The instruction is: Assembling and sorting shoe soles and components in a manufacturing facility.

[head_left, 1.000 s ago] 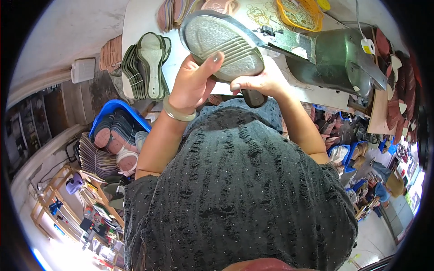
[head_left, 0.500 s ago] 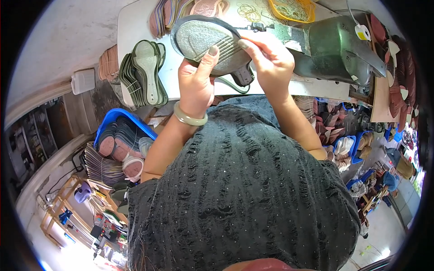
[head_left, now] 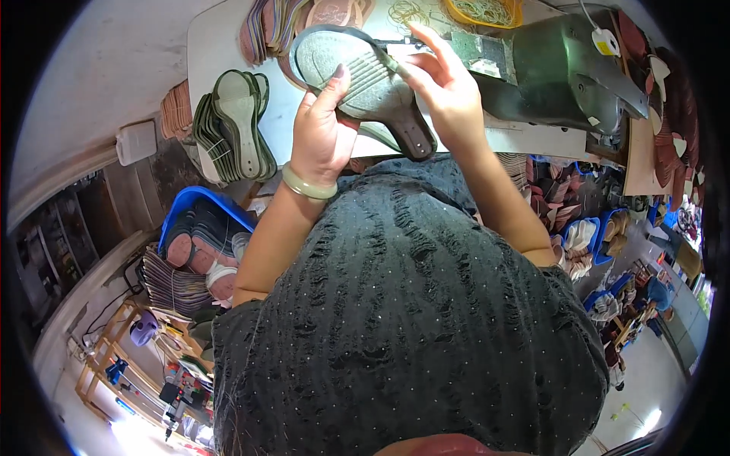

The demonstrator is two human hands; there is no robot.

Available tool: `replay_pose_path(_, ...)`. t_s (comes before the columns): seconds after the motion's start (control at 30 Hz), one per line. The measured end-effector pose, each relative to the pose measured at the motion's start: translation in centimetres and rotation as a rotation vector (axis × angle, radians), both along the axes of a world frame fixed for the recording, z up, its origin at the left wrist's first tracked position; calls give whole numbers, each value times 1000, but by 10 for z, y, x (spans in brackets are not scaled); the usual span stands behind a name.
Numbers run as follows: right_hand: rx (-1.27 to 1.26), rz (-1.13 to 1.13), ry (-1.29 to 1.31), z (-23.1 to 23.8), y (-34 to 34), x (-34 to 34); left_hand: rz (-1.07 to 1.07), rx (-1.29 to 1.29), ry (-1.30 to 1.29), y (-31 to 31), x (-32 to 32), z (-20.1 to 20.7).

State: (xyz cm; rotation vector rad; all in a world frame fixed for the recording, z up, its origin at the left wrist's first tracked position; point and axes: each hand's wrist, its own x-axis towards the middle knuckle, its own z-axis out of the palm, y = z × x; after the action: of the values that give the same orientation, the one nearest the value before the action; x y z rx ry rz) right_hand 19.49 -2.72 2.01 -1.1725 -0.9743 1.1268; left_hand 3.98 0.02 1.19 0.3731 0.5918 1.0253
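A grey shoe insole (head_left: 380, 95) with a dark rim and ribbed lines across its middle is held tilted above the table edge, its narrow dark heel end pointing down and right. My left hand (head_left: 323, 140) is closed on its left side, thumb lying on top and the other fingers hidden underneath. On the opposite edge, my right hand (head_left: 449, 95) pinches the rim near the ribbed part; its index finger is raised away. Whether a loose strip of edging is between those fingertips is too small to tell. To the left lies a tied stack of similar insoles (head_left: 239, 133).
The white table (head_left: 293, 91) carries layered coloured insoles (head_left: 274, 30), a yellow basket (head_left: 487, 14) of rubber bands, loose bands and a green machine (head_left: 551, 72) at the right. A blue bin (head_left: 194, 201) filled with soles stands at lower left; more blue crates (head_left: 604, 235) are at right.
The insole has turned slightly, its heel end swinging right and showing more. My right index finger has lifted off the edge. The whole view has shifted a little.
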Motion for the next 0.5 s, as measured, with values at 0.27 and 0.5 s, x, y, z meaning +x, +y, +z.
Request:
replay_pose_path(0.27,-100,174,197,-32,3,6,-39,139,201,5,4,-14)
replay_pose_path(0.5,-343,291,355,-33,4,31,-21,29,91,13,2,-11)
